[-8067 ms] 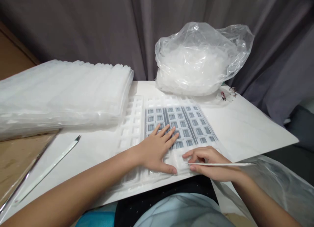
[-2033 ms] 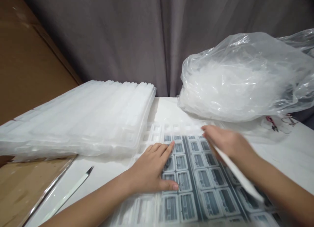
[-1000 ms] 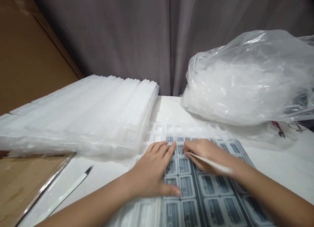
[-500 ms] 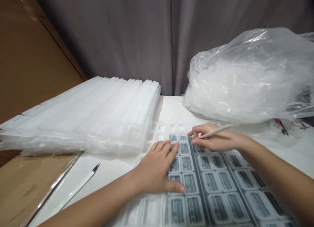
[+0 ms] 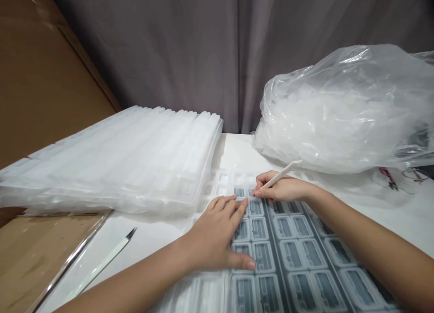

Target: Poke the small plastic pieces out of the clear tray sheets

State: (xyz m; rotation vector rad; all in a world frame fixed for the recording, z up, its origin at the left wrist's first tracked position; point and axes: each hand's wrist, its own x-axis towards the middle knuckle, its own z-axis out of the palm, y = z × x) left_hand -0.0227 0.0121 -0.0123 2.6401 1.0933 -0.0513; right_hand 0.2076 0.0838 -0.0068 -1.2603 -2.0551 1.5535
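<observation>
My left hand [image 5: 220, 234] lies flat with fingers spread on a translucent plastic tray [image 5: 224, 299] of rectangular pockets. Dark flat pieces show in many of the pockets [image 5: 263, 254], with dark strips running between the columns. Pinched like a pen in my right hand [image 5: 280, 186] is a slim white tool [image 5: 283, 174], its back end pointing up and right. The fingers of that hand are over the tray's far pockets, just beyond my left fingertips. What the tool's working tip touches is hidden by the fingers.
A stack of white ridged trays [image 5: 135, 155] stands at left. Near my left forearm lies a white tool with a dark pointed tip [image 5: 111, 254]. Cardboard [image 5: 44, 249] borders the left side. At back right sits a bulky clear plastic bag [image 5: 332, 119], with small pliers [image 5: 388, 177] beside it.
My right hand has moved a little left with the white tool, closer to my left fingertips. The tool now tilts more steeply. My left hand has stayed in place.
</observation>
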